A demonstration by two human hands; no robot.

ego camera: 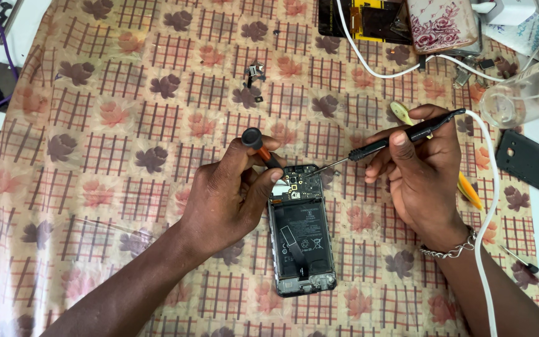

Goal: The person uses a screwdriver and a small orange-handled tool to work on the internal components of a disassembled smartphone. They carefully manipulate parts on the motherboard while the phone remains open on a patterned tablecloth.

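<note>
Fingers of our left hand (229, 190) are curled shut round a short screwdriver (258, 145) w/ a black cap and orange neck, thumb pressing down by the top edge of the opened phone (301, 231). Right-hand (416, 171) fingers pinch a thin black tool (400, 136) like a pen, its metal tip touching the board near the phone's top. A white cable (488, 206) trails off its rear, so prob. a powered iron, tho we can't tell for sure from this angle.

Phone lies face down, back off, about mid-tabletop on the patterned cloth (126, 125), slightly toward the near edge.

Risks as we judge them:
- tip skids off the tiny contact & scrapes nearby parts, since both tools crowd one spot
- cable drag over our wrist tugs the tool off aim
- loose small parts (254, 78) toward the far edge could get lost in the busy pattern
- the clear bottle (525, 93) at the right edge sits near the cable; a snag could tip it
</note>
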